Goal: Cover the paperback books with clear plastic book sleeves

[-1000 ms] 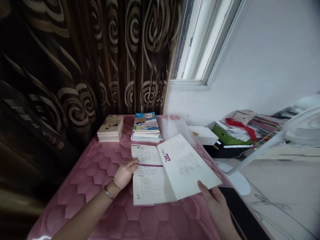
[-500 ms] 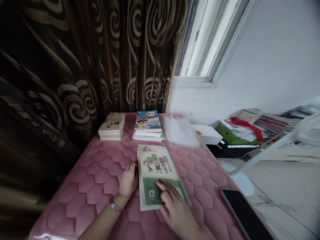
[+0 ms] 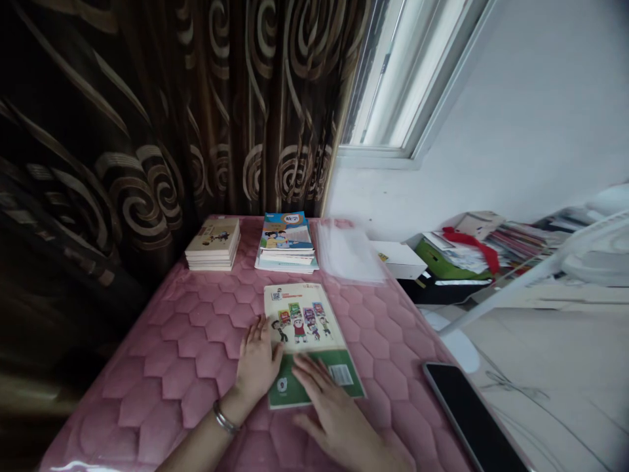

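Observation:
A thin book (image 3: pixel 314 334) with a cream and green cover, showing cartoon children and a barcode, lies flat on the pink padded surface (image 3: pixel 196 354). Along its left edge rests my left hand (image 3: pixel 258 364), fingers stretched out and thumb over the cover. My right hand (image 3: pixel 327 406) is spread over the book's lower green part, fingertips on or just above it; the exact contact is unclear. Neither hand grips anything.
Behind the book stand a stack of small books (image 3: pixel 212 246) and a stack topped by a blue book (image 3: pixel 286 233). Clear plastic sheets (image 3: pixel 348 252) lie to their right. A phone (image 3: pixel 474 416) is at the right edge, near a white box (image 3: pixel 400 260).
The left hand has opened from a curled shape and its thumb now reaches over the cover. My right fingers have spread and shifted slightly left. The cover picture looks sharper.

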The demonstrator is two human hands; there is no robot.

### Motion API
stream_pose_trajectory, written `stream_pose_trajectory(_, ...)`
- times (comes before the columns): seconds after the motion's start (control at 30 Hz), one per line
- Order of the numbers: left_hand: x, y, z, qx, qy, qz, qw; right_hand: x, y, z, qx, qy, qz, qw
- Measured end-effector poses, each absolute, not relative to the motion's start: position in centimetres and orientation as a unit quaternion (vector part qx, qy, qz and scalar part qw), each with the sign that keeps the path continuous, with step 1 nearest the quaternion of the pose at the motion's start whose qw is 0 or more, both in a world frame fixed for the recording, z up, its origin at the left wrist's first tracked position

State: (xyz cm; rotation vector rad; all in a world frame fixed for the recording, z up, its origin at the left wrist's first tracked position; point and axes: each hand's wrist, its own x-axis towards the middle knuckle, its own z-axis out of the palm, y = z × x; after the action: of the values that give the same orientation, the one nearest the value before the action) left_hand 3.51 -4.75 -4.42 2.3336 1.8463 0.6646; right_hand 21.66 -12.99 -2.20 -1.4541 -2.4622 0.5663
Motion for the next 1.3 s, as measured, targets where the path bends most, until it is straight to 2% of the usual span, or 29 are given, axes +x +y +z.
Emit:
stream_pose_trajectory(0.1, 3.7, -4.9, -5.0, 0.779, 0.598, 0.189, 0.005, 23.0, -11.1, -3.1, -0.576, -0.8, 0.137, 0.101)
stream_pose_trajectory(0.2, 3.6, -4.7, -5.7, 0.786, 0.59, 0.183, -0.038, 23.9, -8.2, -4.0, -0.59, -0.797, 0.098, 0.079)
stream_pose_trajectory(0.47, 3.9, -4.9, -6.4, 0.785, 0.587, 0.175, -0.098, 24.3, 0.6, -3.5, -0.655, -0.752, 0.072, 0.015)
stream_pose_trajectory(0.8, 4.0, -5.0, -5.9, 0.783, 0.596, 0.166, -0.066, 25.5, 3.9, -3.6, -0.702, -0.71, 0.047, 0.033)
stream_pose_trajectory(1.07, 4.1, -5.1, -5.5, 0.779, 0.603, 0.168, -0.047, 19.6, 1.2, -3.4, -0.573, -0.814, 0.077, 0.059)
stream_pose_trajectory(1.3, 3.8, -5.2, -5.3, 0.786, 0.599, 0.15, -0.037, 21.6, 2.9, -3.8, -0.608, -0.789, 0.065, 0.059)
